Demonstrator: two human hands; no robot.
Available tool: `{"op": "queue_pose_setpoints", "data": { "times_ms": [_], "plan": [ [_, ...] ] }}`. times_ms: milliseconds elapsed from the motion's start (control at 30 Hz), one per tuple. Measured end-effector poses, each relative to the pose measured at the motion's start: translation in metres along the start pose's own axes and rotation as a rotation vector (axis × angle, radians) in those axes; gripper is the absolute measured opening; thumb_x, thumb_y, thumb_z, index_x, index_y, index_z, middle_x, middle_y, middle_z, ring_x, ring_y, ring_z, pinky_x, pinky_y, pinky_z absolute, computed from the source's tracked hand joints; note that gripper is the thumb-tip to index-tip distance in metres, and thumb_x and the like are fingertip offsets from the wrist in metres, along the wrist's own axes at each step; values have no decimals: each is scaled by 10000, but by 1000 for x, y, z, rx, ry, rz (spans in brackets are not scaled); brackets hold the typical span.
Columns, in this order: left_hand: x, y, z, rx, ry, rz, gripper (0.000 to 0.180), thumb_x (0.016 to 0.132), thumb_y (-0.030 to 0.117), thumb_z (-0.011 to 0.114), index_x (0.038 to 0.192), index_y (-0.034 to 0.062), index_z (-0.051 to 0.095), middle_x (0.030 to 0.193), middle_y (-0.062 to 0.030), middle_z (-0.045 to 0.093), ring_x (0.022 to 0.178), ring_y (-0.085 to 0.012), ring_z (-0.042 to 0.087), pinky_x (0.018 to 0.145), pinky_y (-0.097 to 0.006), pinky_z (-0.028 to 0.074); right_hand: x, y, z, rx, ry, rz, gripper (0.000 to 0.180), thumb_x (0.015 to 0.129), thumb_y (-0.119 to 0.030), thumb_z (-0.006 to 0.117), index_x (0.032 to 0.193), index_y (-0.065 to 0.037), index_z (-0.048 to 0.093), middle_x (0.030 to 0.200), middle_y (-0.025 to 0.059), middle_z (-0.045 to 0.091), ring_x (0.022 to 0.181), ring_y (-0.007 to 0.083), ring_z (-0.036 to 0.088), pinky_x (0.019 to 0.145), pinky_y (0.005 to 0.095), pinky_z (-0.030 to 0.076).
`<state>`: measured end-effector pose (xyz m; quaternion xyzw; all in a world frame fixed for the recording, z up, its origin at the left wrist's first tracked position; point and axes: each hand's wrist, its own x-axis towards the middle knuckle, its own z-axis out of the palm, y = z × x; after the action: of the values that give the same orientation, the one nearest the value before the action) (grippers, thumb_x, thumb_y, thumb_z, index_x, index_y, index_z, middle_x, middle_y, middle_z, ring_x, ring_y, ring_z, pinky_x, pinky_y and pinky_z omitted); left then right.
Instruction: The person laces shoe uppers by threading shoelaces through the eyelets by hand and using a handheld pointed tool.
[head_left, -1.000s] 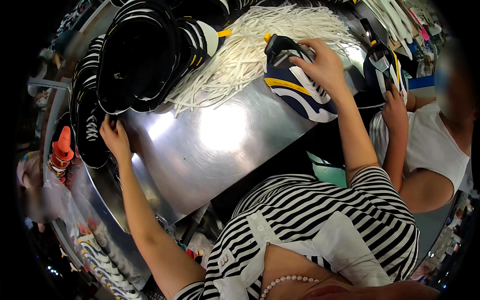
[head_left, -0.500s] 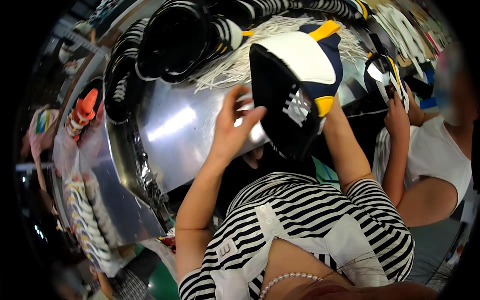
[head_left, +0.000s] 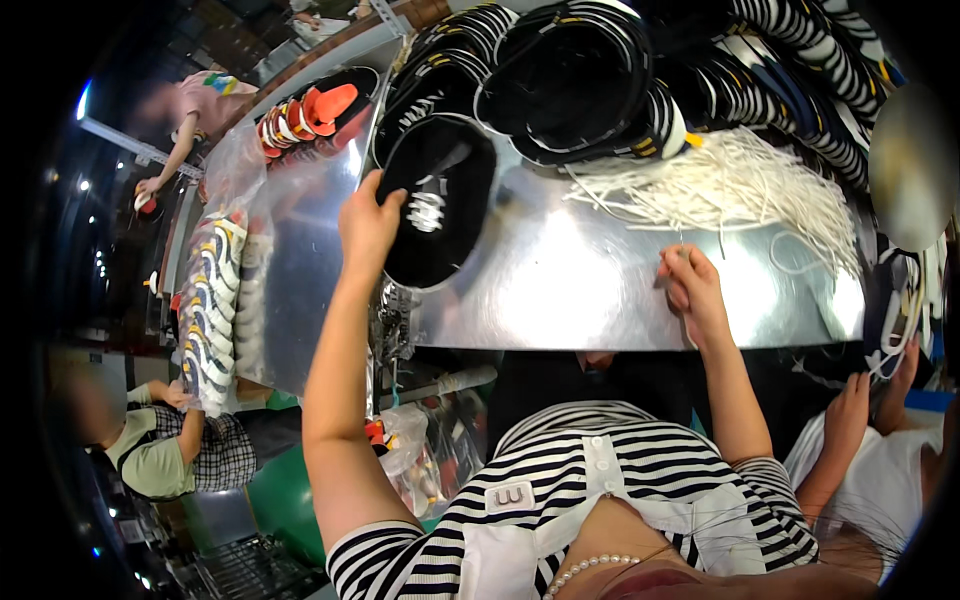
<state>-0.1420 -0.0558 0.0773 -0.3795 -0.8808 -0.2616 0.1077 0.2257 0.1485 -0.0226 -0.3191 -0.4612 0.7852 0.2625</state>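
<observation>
A black shoe upper (head_left: 455, 200), its inside facing up with short white lacing across the middle, is at the left part of the metal table. My left hand (head_left: 370, 225) grips its left edge, thumb on top. It overlaps the front of a pile of similar uppers (head_left: 440, 75). Over the table's right half, my right hand (head_left: 694, 290) is closed in a pinch; a thin, pale thing pokes out above the fingers, too small to name. Just beyond that hand lies a loose heap of white laces (head_left: 720, 185).
Several nested shoe uppers (head_left: 570, 80) are piled along the table's far side. Red-and-white shoe parts (head_left: 310, 115) and a plastic-wrapped stack (head_left: 210, 310) stand at the left. A co-worker's hands (head_left: 850, 400) are at the right, by a strap-like piece.
The upper has gone from in front of me to the far left, turned to show its black inside. My right hand has left it and closed; my left hand has taken hold.
</observation>
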Motion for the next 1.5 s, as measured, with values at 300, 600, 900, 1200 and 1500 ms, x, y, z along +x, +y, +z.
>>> {"op": "queue_pose_setpoints", "data": {
  "times_ms": [300,600,900,1200,1500],
  "plan": [
    [164,-38,113,649,175,420,201,833,90,615,1033,106,595,916,-62,649,853,-260,672,720,-389,532,37,19,35,-376,-5,-199,129,946,-96,643,1030,1,654,759,21,633,691,80,594,650,235,480],
    [106,20,112,-144,248,440,378,916,292,676,1195,43,619,1109,-130,614,983,-297,624,778,-401,489,58,15,29,-855,117,-561,150,891,-120,700,1011,-30,689,773,107,697,642,197,666,611,276,500],
    [95,74,69,-592,432,187,167,927,180,643,1026,45,634,895,-128,684,804,-285,656,723,-368,497,121,21,71,-1307,91,-857,170,853,-180,684,992,-83,681,963,90,663,807,330,667,677,435,522],
    [-144,135,22,-91,272,824,229,747,152,656,959,66,672,940,-66,619,949,-262,601,829,-403,442,172,33,69,-1513,43,-723,185,810,-125,678,991,-98,653,963,136,636,847,384,643,695,483,503],
    [-168,129,99,-601,-147,480,435,815,217,738,1192,48,599,1132,-94,599,1089,-279,560,903,-397,431,165,-4,46,-1122,-168,-814,137,812,-67,704,863,-8,591,784,164,610,731,359,590,675,399,454]
  ]
}}
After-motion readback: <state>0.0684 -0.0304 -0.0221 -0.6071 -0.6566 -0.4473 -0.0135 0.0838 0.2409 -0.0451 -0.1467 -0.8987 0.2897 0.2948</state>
